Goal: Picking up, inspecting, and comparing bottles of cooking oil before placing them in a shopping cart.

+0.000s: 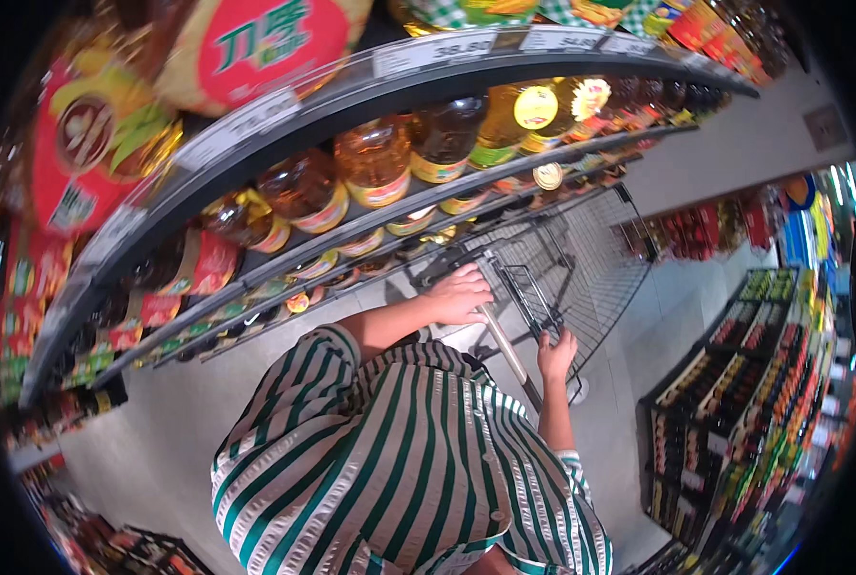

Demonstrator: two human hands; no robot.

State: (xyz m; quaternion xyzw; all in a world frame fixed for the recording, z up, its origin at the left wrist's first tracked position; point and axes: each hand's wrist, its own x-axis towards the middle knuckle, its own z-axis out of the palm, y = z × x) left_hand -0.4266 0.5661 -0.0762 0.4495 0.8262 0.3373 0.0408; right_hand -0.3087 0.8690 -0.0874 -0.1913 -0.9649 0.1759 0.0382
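Note:
A metal wire shopping cart [600,244] stands before me, beside the shelving. My left hand [464,295] rests over the left end of its pale handlebar [503,341], fingers curled around it. Past the bar, my right hand [557,352] is at the rear rim of the cart, near the folded wire child seat [528,291]. Its fingertips are bent there, but whether they grip the rim is unclear. Both arms come from a green-and-white striped shirt [399,460], which fills the lower middle of the view.
Shelves [313,100] close on my left carry bottles of cooking oil [374,158] above price labels [435,54]. To the right, a display of stacked bottles and packages [729,388] stands on the tiled floor [614,417]. Red packaged goods [693,230] lie beyond the cart.

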